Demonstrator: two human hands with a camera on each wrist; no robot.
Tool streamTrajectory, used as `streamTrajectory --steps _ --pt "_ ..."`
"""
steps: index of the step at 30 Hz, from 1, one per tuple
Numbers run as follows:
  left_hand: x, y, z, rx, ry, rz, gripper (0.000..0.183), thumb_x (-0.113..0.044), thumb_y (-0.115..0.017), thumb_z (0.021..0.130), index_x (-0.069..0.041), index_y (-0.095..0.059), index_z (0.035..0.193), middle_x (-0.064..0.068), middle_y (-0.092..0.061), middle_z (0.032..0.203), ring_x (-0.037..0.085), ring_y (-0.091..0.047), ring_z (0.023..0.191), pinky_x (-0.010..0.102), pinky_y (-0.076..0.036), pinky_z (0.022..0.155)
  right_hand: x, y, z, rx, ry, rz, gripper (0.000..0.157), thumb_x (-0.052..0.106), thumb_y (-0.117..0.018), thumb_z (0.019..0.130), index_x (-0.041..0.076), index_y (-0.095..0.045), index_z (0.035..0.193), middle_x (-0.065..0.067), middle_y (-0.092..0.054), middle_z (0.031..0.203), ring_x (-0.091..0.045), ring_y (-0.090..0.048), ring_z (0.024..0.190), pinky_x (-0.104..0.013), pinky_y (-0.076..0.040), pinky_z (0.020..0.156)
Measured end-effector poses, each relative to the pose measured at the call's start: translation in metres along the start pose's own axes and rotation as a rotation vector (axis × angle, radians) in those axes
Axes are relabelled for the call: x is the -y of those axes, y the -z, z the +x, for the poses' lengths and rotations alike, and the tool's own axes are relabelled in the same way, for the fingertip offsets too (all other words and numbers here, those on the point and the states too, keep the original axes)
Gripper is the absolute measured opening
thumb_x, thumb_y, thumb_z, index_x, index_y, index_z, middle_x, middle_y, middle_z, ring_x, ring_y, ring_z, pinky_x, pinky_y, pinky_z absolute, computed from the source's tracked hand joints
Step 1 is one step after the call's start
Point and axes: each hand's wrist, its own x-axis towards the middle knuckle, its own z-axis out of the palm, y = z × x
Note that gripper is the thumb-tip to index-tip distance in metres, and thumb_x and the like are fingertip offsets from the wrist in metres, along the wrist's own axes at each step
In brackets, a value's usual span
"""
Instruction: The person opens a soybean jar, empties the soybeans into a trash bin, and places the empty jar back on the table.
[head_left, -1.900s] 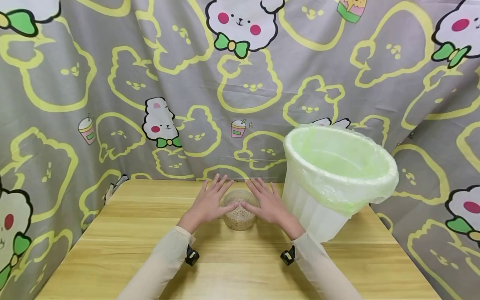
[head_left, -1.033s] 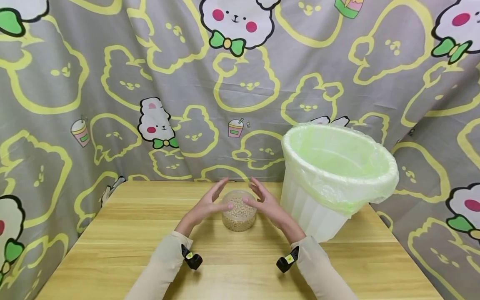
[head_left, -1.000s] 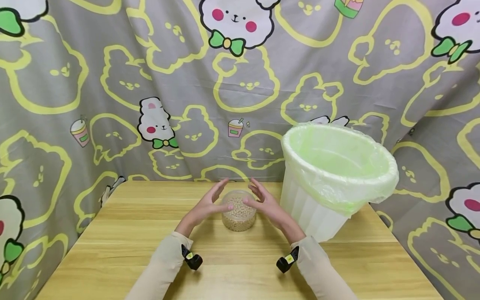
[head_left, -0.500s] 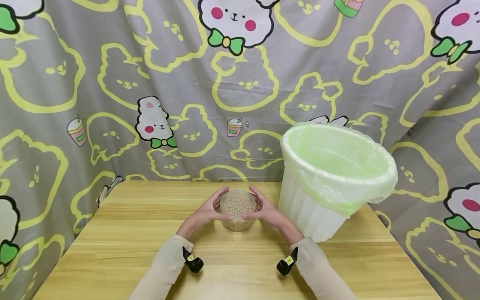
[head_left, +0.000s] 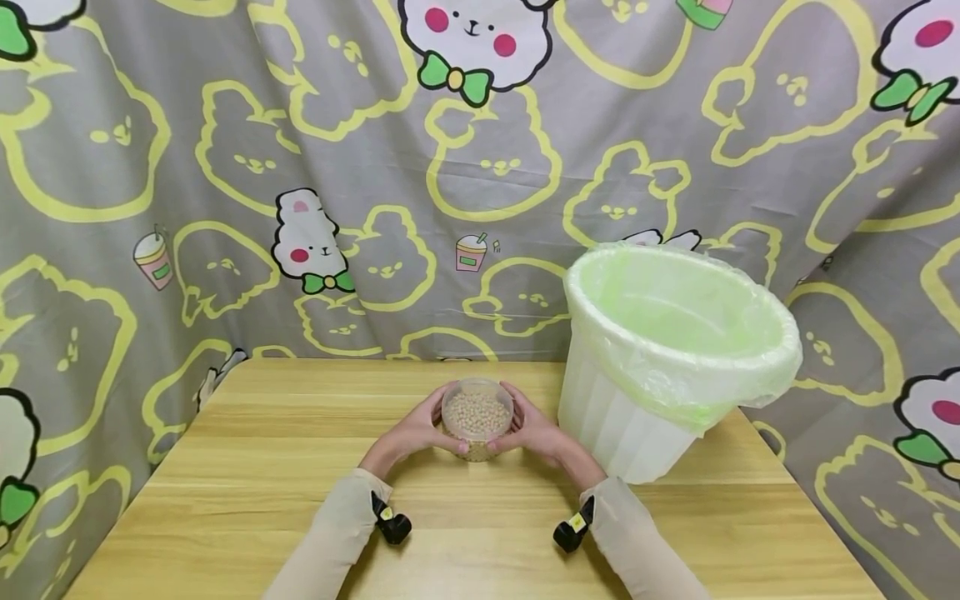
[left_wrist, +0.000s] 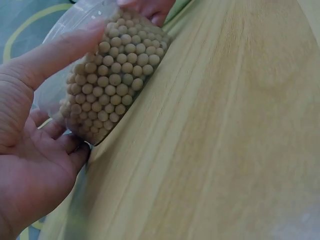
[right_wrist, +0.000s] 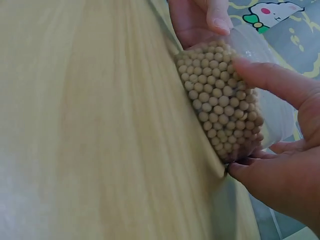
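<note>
A clear round plastic tub [head_left: 477, 408] stands on the wooden table, partly filled with small beige balls [left_wrist: 120, 75]. My left hand [head_left: 416, 432] grips its left side, thumb across the front and fingers curled round the side towards the base. From the right, my right hand [head_left: 536, 433] grips it the same way, its thumb against the near wall in the right wrist view. Both thumbs lie close together at the front of the tub [right_wrist: 220, 100]. The far fingers are partly hidden behind it in the head view.
A tall white bin [head_left: 622, 417] with a pale green liner [head_left: 675, 308] stands on the table just right of the right hand. Behind the wooden table [head_left: 262, 467] hangs a grey patterned curtain [head_left: 405, 167]. Black wrist cameras sit on both sleeves.
Both hands were spread over the tub, then came down to its sides and closed round it. The thumbs have lowered onto the front wall. The tub stays in about the same place.
</note>
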Motion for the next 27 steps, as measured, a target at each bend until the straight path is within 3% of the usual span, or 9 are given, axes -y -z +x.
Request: streamTrajectory --steps 6,11,18,27 --pt "0.0023 0.0008 0.0021 0.032 -0.045 0.046 0.115 -0.004 -0.089 0.057 -0.019 -0.021 0.149 0.003 -0.028 0.152 0.023 -0.023 0.141 0.044 -0.015 0.117 -0.0084 -0.0001 0.0018 0.009 0.050 -0.051 0.112 -0.013 -0.079 0.060 0.016 -0.017 0.150 -0.008 -0.024 0.153 -0.026 -0.016 0.144 -0.044 -0.011 0.117" --pt "0.0039 0.0023 0.0028 0.050 -0.075 0.094 0.118 0.001 -0.088 0.054 -0.016 -0.021 0.149 0.005 -0.028 0.152 0.025 -0.022 0.142 0.047 -0.013 0.116 -0.0088 -0.0008 0.0022 -0.002 0.055 -0.119 0.114 -0.011 -0.080 0.060 0.014 -0.016 0.151 -0.009 -0.023 0.155 -0.026 -0.016 0.144 -0.043 -0.012 0.117" --pt "0.0043 0.0028 0.0059 0.012 -0.051 0.132 0.120 -0.001 -0.090 0.051 -0.017 -0.023 0.149 0.005 -0.028 0.153 0.025 -0.022 0.142 0.045 -0.013 0.117 -0.0094 0.0013 0.0043 -0.009 0.072 -0.156 0.116 -0.012 -0.080 0.058 0.014 -0.016 0.151 -0.010 -0.022 0.155 -0.027 -0.019 0.143 -0.043 -0.015 0.116" --pt "0.0093 -0.0002 0.0046 -0.058 -0.074 0.100 0.118 -0.003 -0.091 0.048 -0.012 -0.029 0.147 0.008 -0.034 0.150 0.026 -0.032 0.138 0.041 -0.023 0.114 -0.0089 0.0035 0.0040 -0.025 0.079 -0.160 0.115 -0.007 -0.084 0.055 0.009 -0.021 0.150 -0.011 -0.027 0.153 -0.029 -0.026 0.140 -0.042 -0.022 0.114"
